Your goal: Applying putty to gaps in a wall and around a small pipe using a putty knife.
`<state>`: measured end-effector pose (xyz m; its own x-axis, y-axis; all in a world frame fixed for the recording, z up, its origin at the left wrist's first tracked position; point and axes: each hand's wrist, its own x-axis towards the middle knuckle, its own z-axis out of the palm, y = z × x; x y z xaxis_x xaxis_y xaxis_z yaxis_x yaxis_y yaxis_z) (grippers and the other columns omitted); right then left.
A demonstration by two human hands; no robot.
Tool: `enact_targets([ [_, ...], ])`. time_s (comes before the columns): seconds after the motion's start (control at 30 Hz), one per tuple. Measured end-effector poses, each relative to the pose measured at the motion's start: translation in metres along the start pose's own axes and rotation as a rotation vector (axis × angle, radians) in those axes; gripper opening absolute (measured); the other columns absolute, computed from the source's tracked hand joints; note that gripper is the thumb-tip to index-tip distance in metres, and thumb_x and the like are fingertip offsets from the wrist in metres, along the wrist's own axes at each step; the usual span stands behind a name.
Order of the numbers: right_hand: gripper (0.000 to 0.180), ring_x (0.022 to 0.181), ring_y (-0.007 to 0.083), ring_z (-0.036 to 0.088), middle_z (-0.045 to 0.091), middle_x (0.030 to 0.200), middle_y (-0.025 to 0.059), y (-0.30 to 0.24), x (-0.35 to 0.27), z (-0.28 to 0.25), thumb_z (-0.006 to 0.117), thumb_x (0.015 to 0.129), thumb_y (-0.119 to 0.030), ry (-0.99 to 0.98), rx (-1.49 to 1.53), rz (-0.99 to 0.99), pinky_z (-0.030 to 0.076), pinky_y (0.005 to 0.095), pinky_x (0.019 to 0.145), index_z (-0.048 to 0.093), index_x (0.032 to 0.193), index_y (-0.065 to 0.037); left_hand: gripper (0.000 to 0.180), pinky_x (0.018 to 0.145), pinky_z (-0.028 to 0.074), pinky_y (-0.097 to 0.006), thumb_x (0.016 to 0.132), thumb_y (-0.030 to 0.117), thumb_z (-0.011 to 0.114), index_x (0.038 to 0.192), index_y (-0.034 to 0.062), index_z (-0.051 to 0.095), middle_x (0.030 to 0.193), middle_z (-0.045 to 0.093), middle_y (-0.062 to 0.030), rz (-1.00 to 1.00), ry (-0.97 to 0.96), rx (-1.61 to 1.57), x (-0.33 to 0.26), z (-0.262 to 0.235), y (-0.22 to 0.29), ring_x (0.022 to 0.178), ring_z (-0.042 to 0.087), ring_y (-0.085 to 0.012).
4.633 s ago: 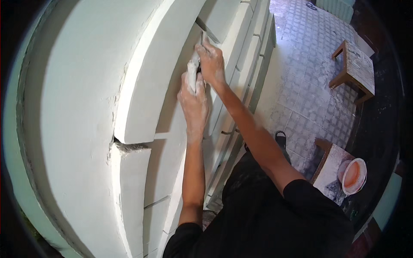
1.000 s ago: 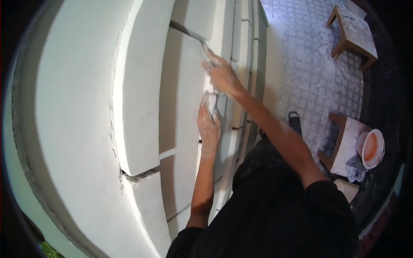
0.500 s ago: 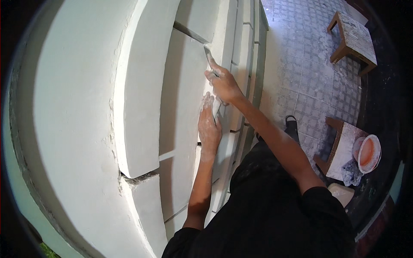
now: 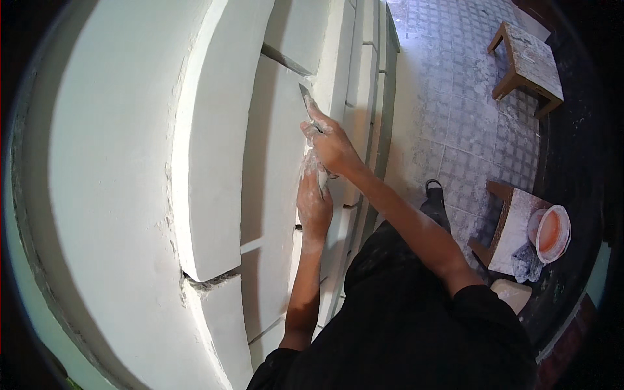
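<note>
My right hand (image 4: 331,143) is closed round a putty knife. Its narrow metal blade (image 4: 304,93) points up and left at the inner edge of a white plastered wall panel (image 4: 286,140), just below a dark horizontal groove (image 4: 286,60). White paste coats the fingers. Right below it, my left hand (image 4: 314,201) is closed, its whitened fingertips by the same panel edge and partly behind the right hand. A pale, flat, paste-smeared piece (image 4: 323,181) shows at its thumb side; its kind is unclear.
Raised white wall blocks (image 4: 214,156) with grooves run along the left. On the dusty tiled floor (image 4: 448,110) stand a wooden stool (image 4: 533,62) and, nearer, another stool (image 4: 510,231) bearing a white bucket (image 4: 554,234), orange inside, and a crumpled cloth (image 4: 526,263).
The right hand with its putty knife has shifted slightly left and down along the panel edge, closer to the left hand. The view has moved a little too.
</note>
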<state>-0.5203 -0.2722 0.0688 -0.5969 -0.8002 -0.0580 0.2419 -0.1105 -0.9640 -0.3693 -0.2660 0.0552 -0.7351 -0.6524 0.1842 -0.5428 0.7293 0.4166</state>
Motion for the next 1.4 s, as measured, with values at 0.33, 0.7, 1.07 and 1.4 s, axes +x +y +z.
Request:
enact_targets([
  [0.33,0.058,0.136,0.0372,0.04,0.043,0.146,0.0228,-0.007,0.002,-0.006,0.051,0.097,-0.024,0.073,-0.086,0.033,0.033,0.0359,0.111,0.032,0.149,-0.005,0.043,0.09,0.047,-0.05,0.08,-0.005,0.058,0.123,-0.003,0.053,0.116,0.06,-0.0267,0.077,0.095,0.019,0.003,0.003,-0.004,0.106,0.057,-0.0459],
  [0.7,0.058,0.137,0.0356,0.04,0.043,0.145,0.025,-0.019,0.012,0.001,0.054,0.096,-0.023,0.077,-0.106,0.035,0.035,0.037,0.11,0.035,0.148,-0.005,0.05,0.095,0.046,-0.049,0.079,-0.008,0.057,0.128,-0.0018,0.051,0.121,0.058,-0.0268,0.131,0.157,0.027,0.003,0.008,-0.006,0.112,0.055,-0.0458],
  [1.07,0.059,0.129,0.0369,0.049,0.047,0.141,0.0261,-0.024,-0.005,-0.001,0.055,0.096,-0.025,0.036,-0.09,-0.082,0.038,0.0375,0.107,0.034,0.15,-0.013,0.044,0.093,0.046,-0.049,0.079,-0.007,0.056,0.123,-0.0029,0.053,0.117,0.059,-0.0272,0.086,0.154,0.075,0.001,0.007,-0.002,0.109,0.055,-0.0466],
  [1.4,0.06,0.129,0.0297,0.051,0.043,0.148,0.0193,-0.053,-0.007,0.01,0.054,0.098,-0.023,-0.014,-0.187,0.023,0.04,0.0342,0.106,0.03,0.152,-0.013,0.048,0.095,0.046,-0.049,0.078,-0.006,0.058,0.125,-0.0058,0.051,0.115,0.058,-0.0295,0.03,0.038,0.011,0.001,0.01,-0.009,0.109,0.054,-0.0472],
])
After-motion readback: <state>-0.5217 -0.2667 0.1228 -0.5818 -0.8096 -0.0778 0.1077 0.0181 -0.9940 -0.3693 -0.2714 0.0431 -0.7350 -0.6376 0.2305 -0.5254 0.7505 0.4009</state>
